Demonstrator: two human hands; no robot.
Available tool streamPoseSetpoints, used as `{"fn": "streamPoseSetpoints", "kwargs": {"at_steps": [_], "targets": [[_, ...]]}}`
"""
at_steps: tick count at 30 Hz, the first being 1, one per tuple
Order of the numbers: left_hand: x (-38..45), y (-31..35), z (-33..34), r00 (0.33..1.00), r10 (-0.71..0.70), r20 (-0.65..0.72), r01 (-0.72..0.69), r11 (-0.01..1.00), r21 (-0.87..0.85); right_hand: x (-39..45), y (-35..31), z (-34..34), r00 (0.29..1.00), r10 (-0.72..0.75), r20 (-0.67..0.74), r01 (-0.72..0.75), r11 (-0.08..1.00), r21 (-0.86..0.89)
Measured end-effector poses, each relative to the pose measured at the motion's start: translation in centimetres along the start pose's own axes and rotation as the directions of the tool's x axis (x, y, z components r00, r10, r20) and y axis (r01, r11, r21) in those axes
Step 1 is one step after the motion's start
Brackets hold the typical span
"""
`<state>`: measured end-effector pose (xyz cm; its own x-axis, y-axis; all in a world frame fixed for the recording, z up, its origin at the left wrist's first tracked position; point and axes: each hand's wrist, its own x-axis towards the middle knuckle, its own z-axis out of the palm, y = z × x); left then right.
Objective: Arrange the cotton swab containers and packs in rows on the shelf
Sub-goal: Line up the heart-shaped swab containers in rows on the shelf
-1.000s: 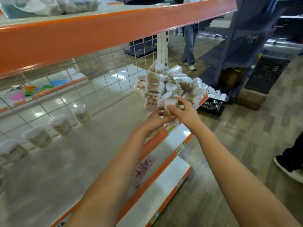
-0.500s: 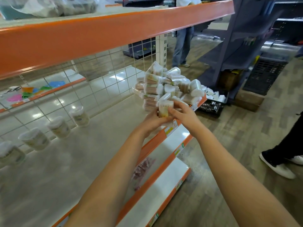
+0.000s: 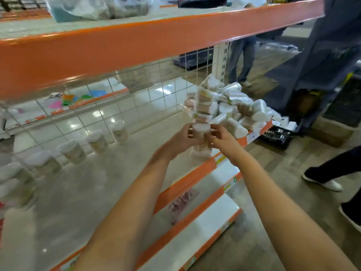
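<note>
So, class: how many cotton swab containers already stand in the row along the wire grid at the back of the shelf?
6 visible: four clear ones at and, then two blurred at and. More may lie beyond the frame's left edge.

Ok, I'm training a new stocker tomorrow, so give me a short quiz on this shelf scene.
1. True or false: the containers along the wire grid at the back of the shelf stand upright in a row.
2. What do the left hand and right hand hold? A) a cotton swab container B) a price label C) nothing
3. Fill in: the unsorted pile of cotton swab packs lies at the shelf's ____ end, from the person's side.

Key: 1 true, see the row of containers. 2 A, both hands grip one cotton swab container just in front of the pile. 3 right.
</note>
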<state>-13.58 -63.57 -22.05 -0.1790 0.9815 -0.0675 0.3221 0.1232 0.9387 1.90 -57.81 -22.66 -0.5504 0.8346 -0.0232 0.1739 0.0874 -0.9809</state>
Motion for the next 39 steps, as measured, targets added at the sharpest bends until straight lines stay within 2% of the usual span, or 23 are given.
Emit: {"fn": "streamPoseSetpoints", "kwargs": {"at_steps": [4, 7, 12, 19, 31, 39], "targets": [[-1.0, -0.6, -2.5, 0.997, -0.032, -0.077, 0.037, 0.997, 0.066, 0.4, -0.5, 2.1, 0.995, -0.017, 0.099, 0.014, 1.0, 0.021], [-1.9, -1.4, -3.8, 0.984, -0.028, -0.178, 0.049, 0.992, 0.117, 1.0, -0.4, 3.6, 0.993, -0.034, 0.11, 0.035, 0.999, -0.007], [-3.6, -2.5, -5.7, 0.946, -0.034, -0.321, 0.091, 0.982, 0.165, 2.0, 0.6, 7.1, 0.983, -0.017, 0.184, 0.043, 0.99, -0.138], [-6.2, -3.5, -8.3, 0.904, -0.049, -0.424, 0.168, 0.954, 0.247, 2.5, 0.7, 12.0, 0.953, -0.02, 0.304, 0.13, 0.928, -0.348], [-10.8, -6.4, -11.8, 0.796, -0.109, -0.596, 0.29, 0.933, 0.216, 1.3, 0.9, 19.7, 0.91, -0.127, 0.395, 0.302, 0.854, -0.423], [-13.2, -8.2, -14.3, 0.735, -0.135, -0.664, 0.345, 0.918, 0.195, 0.6, 0.3, 24.1, 0.897, -0.104, 0.43, 0.335, 0.794, -0.507]]}}
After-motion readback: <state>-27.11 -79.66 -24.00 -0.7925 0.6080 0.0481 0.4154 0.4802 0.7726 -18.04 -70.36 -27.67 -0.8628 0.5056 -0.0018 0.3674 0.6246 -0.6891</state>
